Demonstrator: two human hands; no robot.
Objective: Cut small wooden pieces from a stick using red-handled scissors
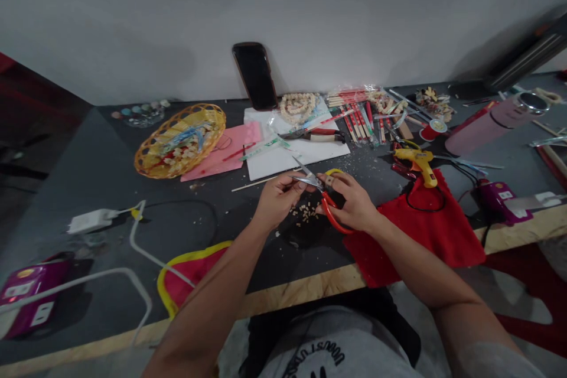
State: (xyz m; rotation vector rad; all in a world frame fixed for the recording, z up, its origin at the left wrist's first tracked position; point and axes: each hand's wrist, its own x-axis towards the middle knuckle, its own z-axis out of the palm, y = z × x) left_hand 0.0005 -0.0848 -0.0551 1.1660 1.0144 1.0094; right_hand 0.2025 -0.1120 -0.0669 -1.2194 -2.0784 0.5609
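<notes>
In the middle of the head view, my right hand is closed around the orange and yellow handles of a pair of scissors. The metal blades are apart and point up and to the left. My left hand is closed in a pinch beside the blades; whatever lies between its fingertips is too small to make out. Below both hands, several short pale wooden pieces are scattered on the dark table. A thin pale stick lies just beyond my left hand.
A yellow basket stands back left, near a phone leaning on the wall. White paper lies behind my hands. Rightward are red cloth, a yellow glue gun and a pink bottle. Cables cross the left side.
</notes>
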